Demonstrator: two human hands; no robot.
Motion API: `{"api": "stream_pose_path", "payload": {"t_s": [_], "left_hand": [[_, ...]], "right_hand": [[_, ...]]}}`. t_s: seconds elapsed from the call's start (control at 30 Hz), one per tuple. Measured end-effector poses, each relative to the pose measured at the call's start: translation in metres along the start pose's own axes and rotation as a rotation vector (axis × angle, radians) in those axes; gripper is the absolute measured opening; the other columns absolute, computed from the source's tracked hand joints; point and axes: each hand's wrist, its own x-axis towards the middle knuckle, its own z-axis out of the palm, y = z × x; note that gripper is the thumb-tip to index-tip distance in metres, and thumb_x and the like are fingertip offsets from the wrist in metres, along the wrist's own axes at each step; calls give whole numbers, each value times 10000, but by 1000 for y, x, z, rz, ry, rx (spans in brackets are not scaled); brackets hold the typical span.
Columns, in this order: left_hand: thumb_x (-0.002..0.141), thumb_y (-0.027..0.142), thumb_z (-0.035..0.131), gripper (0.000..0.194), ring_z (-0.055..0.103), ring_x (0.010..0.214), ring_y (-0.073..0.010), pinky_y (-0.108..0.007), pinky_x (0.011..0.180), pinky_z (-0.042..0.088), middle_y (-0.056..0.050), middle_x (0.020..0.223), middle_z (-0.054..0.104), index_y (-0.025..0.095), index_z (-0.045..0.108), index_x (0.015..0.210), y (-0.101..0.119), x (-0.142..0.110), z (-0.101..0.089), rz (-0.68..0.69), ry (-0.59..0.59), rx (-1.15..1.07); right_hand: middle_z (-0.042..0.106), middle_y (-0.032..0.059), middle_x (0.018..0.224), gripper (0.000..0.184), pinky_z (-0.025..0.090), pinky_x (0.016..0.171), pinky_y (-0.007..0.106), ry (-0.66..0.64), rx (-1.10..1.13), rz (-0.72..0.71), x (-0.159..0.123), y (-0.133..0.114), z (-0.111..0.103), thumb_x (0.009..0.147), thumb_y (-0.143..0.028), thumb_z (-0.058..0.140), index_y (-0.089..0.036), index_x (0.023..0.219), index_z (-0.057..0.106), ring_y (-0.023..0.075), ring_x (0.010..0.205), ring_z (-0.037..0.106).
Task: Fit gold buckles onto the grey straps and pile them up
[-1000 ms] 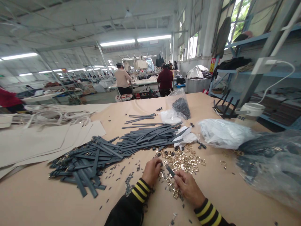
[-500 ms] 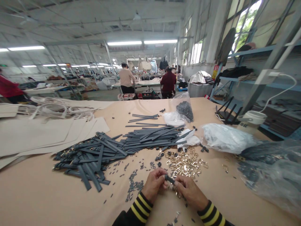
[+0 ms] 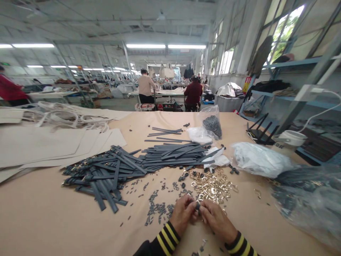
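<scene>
Piece (image 3: 198, 205), small and dark, pinched between L hand (image 3: 182, 213) and R hand (image 3: 217, 220) just above tan surface (image 3: 39, 213), w/ gold buckles (image 3: 213, 186), loose dark bits (image 3: 157, 209) and grey strips (image 3: 106, 174) spread nearby, within easy reach of both hands.

Held piece: small dark grey piece (image 3: 197, 205), detail hidden by the fingers, pinched between both hands.
Left hand (image 3: 183, 213): fingers closed on the piece's left side.
Right hand (image 3: 217, 220): fingers closed on the piece's right side.
Nearest hardware: loose heap of gold-coloured metal buckles (image 3: 213, 186), just beyond the hands.
</scene>
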Motion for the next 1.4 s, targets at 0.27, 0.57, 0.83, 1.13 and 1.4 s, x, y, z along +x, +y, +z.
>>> {"api": "stream_pose_path", "payload": {"t_s": [0.27, 0.57, 0.83, 1.13, 1.4], "left_hand": [[743, 381, 508, 222, 383, 298, -46, -143, 299, 280, 90, 457, 453, 176, 424, 751, 4, -13, 8, -67, -10, 14], [778, 431, 439, 285, 410, 340, -61, -167, 346, 333, 43, 487, 500, 164, 433, 677, 5, -22, -7, -92, -63, 51], [840, 212, 343, 215, 535, 767, -155, -262, 709, 418, -50, 798, 572, 173, 549, 795, 45, 14, -14, 314, 67, 948], [706, 83, 469, 99, 532, 755, -175, -274, 684, 404, -60, 809, 549, 155, 519, 751, 39, 76, 0, 218, -23, 1174], [736, 88, 417, 97, 510, 727, -163, -265, 648, 392, -49, 816, 522, 168, 467, 761, 43, 59, 2, 242, -57, 1217]], "right_hand": [[550, -30, 593, 202, 382, 555, 233, 27, 2, 29, -4, -5, 6, 849, -382, 413, -198, 852, 496, 136, 569, 530], [555, -44, 575, 174, 384, 457, 207, -201, 87, 99, -14, -11, -13, 831, -273, 403, -192, 692, 469, 92, 422, 492], [502, -36, 556, 236, 373, 498, 223, 62, 197, 70, -1, 12, -10, 847, -338, 390, -183, 685, 465, 109, 497, 468], [512, -33, 554, 262, 378, 479, 232, 180, 291, 65, 2, 19, -5, 825, -426, 410, -192, 710, 436, 117, 484, 475], [512, -35, 557, 244, 383, 490, 233, 184, 312, 69, 3, 24, -5, 824, -402, 419, -185, 715, 444, 113, 488, 475]]}}
